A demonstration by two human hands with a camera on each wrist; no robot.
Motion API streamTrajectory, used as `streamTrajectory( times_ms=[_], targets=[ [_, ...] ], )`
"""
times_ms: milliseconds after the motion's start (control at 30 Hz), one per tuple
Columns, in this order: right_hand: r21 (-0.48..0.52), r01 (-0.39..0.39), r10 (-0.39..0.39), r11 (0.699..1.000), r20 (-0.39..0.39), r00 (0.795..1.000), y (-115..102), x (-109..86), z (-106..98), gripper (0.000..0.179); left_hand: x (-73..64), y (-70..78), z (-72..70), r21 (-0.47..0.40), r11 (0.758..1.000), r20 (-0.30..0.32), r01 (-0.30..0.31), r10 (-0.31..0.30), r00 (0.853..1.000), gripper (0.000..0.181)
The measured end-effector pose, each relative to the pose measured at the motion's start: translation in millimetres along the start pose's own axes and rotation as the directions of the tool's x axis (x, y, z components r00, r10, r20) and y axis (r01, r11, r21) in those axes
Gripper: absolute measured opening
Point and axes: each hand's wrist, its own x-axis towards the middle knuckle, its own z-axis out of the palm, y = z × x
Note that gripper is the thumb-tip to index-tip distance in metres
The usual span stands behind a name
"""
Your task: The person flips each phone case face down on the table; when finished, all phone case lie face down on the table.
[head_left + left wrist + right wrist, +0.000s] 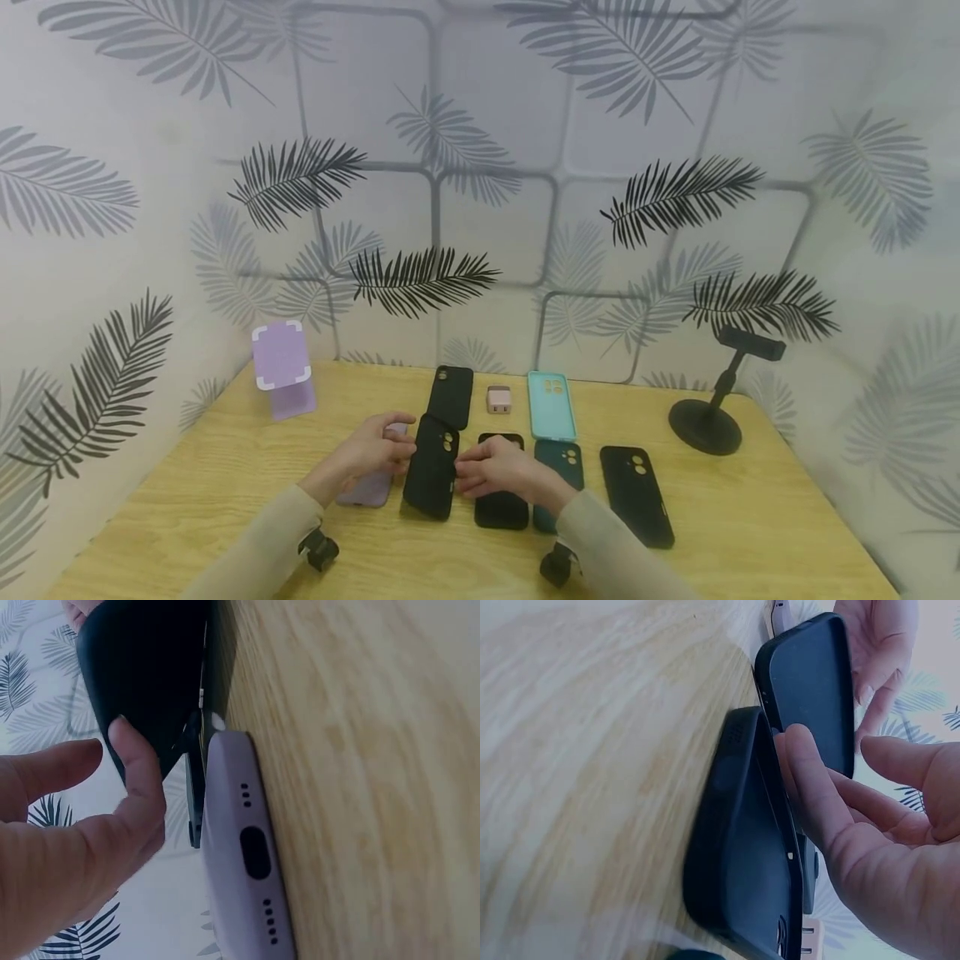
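Observation:
A black phone case stands tilted on the table between my two hands, its camera holes toward the top. On its left side is my left hand; in the left wrist view a fingertip meets the case's outer back, the thumb apart. My right hand is at the right side, fingers extended toward the lower edge; contact cannot be told. The right wrist view shows the case's hollow inside. Under my right hand lies another black case. A lilac case lies beside my left hand, partly covered.
Farther back are a black case, a pink charger plug and a turquoise case. Rightward lie a dark teal case, a black case and a black stand. A lilac stand is at left, near the wall.

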Motion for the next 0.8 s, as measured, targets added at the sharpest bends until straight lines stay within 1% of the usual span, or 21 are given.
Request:
streamTrajectory(
  times_ms=[133, 233, 400, 533, 667, 800],
  targets=[
    [0.026, 0.011, -0.011, 1.0, 0.015, 1.0, 1.8, 1.7, 2.2, 0.04, 1.2, -1.5, 0.3, -0.056, 0.998, 0.035, -0.013, 0.015, 0.999, 0.055],
    [0.045, 0.026, -0.027, 0.999, 0.026, 0.999, 3.6, 3.0, 3.2, 0.043, 1.2, -1.4, 1.5, -0.082, 0.996, 0.057, -0.023, 0.028, 0.998, 0.054],
    [0.07, 0.036, -0.037, 0.997, 0.023, 0.999, 5.0, 5.6, 5.0, 0.049, 1.6, -2.6, 3.1, -0.097, 0.995, 0.06, -0.029, 0.035, 0.998, 0.054],
    [0.089, 0.039, -0.042, 0.995, 0.034, 0.999, 5.7, 8.6, 7.6, 0.052, 1.2, -4.7, 4.5, -0.128, 0.991, 0.099, -0.022, 0.035, 0.995, 0.053],
    [0.107, 0.041, -0.046, 0.993, 0.047, 0.998, 5.7, 10.5, 10.1, 0.054, 0.6, -5.9, 7.4, -0.172, 0.985, 0.134, -0.001, 0.024, 0.991, 0.052],
    [0.125, 0.038, -0.044, 0.991, 0.043, 0.998, 5.9, 11.6, 11.7, 0.054, -0.1, -5.3, 10.9, -0.175, 0.985, 0.153, 0.007, 0.02, 0.988, 0.053]
  ],
)
